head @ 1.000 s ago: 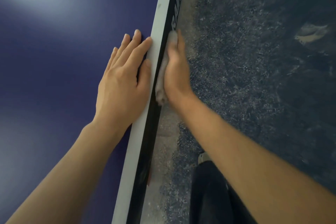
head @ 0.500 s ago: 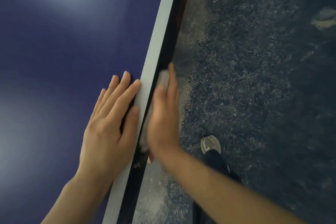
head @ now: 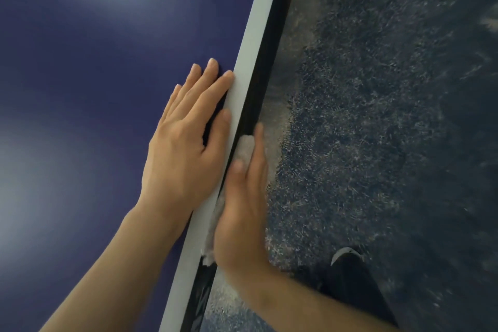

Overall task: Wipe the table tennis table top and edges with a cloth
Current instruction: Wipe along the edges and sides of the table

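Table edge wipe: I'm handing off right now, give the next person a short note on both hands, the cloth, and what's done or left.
Left hand: flat on the blue table top, fingertips at the white edge line.
Right hand: presses the cloth flat against the table's dark side edge.
Done: cannot tell from this view.
Left: carry on wiping along the side edge; check the top yourself.

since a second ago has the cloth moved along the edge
Cannot tell: the head camera moved and the edge shows no fixed mark; the cloth stays under the right hand.
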